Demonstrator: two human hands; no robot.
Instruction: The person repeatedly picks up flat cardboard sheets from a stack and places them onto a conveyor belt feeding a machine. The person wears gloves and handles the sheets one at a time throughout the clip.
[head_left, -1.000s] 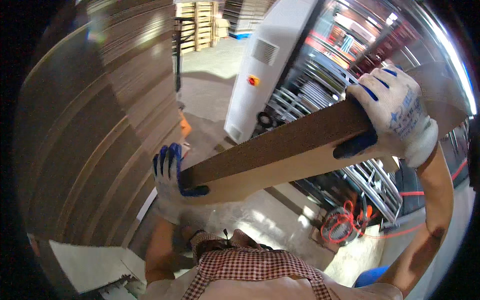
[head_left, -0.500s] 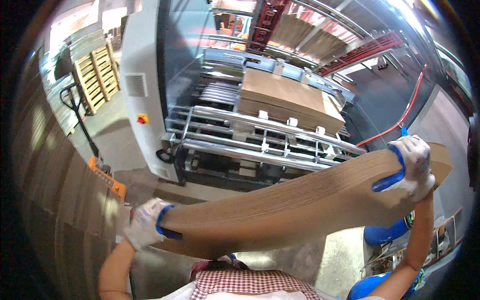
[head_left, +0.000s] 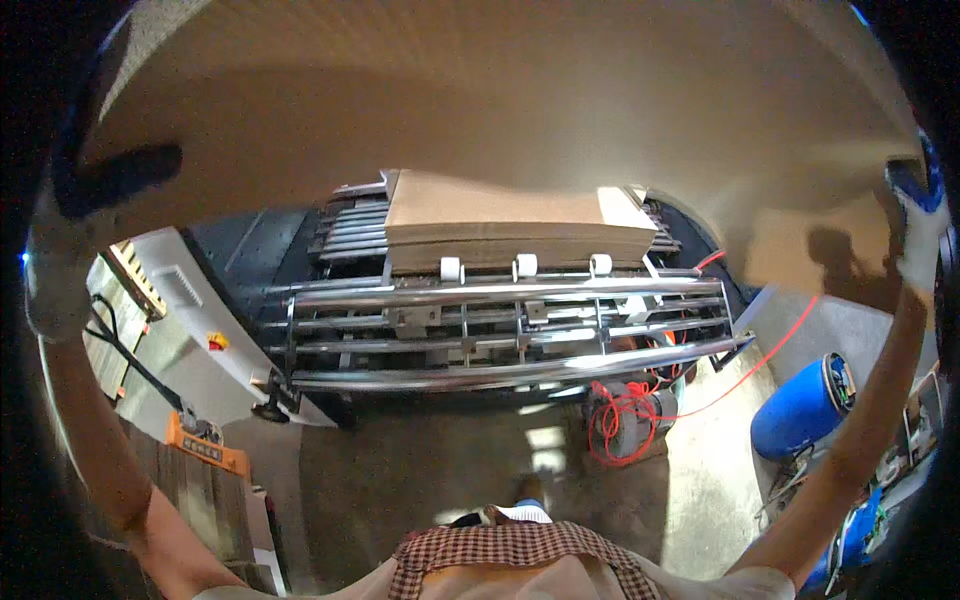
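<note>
A bundle of brown cardboard sheets (head_left: pixel 500 100) is raised high in front of me, its broad underside spanning the top of the view. My left hand (head_left: pixel 75 215), in a white and blue work glove, is closed on its left end, thumb against the underside. At the far right rim my right hand (head_left: pixel 918 215), gloved alike, grips the other end. Both arms are stretched up and apart. Below the bundle, a neat stack of cardboard sheets (head_left: pixel 520 238) lies on the machine's roller bed (head_left: pixel 355 235); the bundle hides the stack's far part.
Chrome rails (head_left: pixel 500 293) with white rollers (head_left: pixel 526 265) run across the machine's near side. A coiled red hose (head_left: pixel 625 425) lies over a motor on the floor. Blue drums (head_left: pixel 800 410) stand at the right. A pallet jack (head_left: pixel 205 445) and a grey cabinet (head_left: pixel 185 290) are at the left.
Both hands have lifted the cardboard bundle from chest level to high overhead, its underside now facing me. The view has shifted, showing more floor and the red hose.
</note>
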